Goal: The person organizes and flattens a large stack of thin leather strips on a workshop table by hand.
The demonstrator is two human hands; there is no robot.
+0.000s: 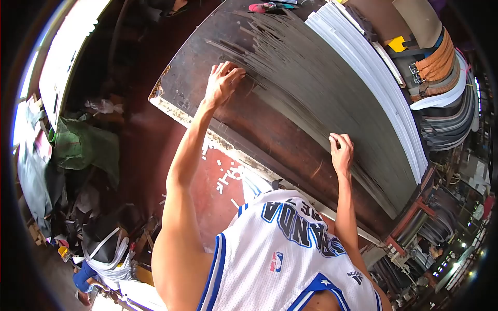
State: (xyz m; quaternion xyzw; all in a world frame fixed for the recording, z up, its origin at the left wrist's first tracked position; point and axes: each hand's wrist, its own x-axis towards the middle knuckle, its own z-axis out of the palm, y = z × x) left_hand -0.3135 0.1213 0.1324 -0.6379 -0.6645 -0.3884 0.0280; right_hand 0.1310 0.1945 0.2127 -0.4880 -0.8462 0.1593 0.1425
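Many thin dark grey strips [332, 103] lie side by side in a wide, slightly curved bundle on a worn brown table [290, 137]. My left hand [224, 83] is at their far left ends, fingers curled closed over the near edge of the bundle. Farther right along the same edge is my right hand [341, 153], thumb and fingers pinched together. What either hand holds is too thin or hidden to make out. Beyond the dark strips runs a band of white strips [376, 83].
Rolled straps and an orange belt [434, 65] are stacked at the right. Small white scraps [225, 179] litter the red floor below the table's chipped edge. A green sack [83, 145] stands at the left. A person [83, 280] shows at lower left.
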